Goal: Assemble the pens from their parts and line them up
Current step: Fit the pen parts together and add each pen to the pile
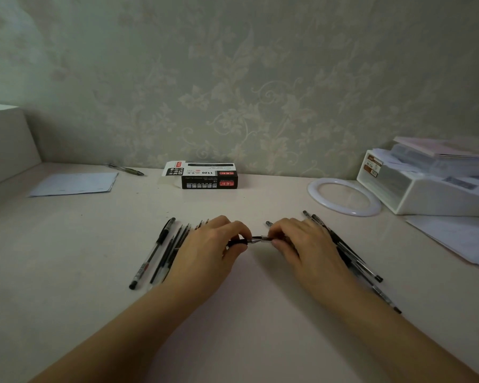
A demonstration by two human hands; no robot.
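**Black pen going together at mid-desk**

Black plastic between my fingertips: my left hand (219,239) pinches the dark grip end of the pen (256,239), and my right hand (296,239) pinches the other part, thumb and forefinger curled tight on it. The two pieces meet just above the desk (246,313), right between my hands. Which part is which is hard to tell, my fingers cover most of it.

To my left lies one finished pen (152,252) with its cap on, and just beside it a fan of thin refills (174,244), partly under my left wrist. To my right sits the pile of pen barrels (351,252), running off under my right hand. At the back, against the wall, the pen box (209,175) stands open; a white ring (343,196) and a storage tray (426,189) sit further right.

The way to do this well, I reckon: keep both pieces on one straight line, push gently and twist only once the threads catch. If it goes in crooked, the tip could jam. Then it goes down parallel to the finished pen, close beside it, caps at the same end.
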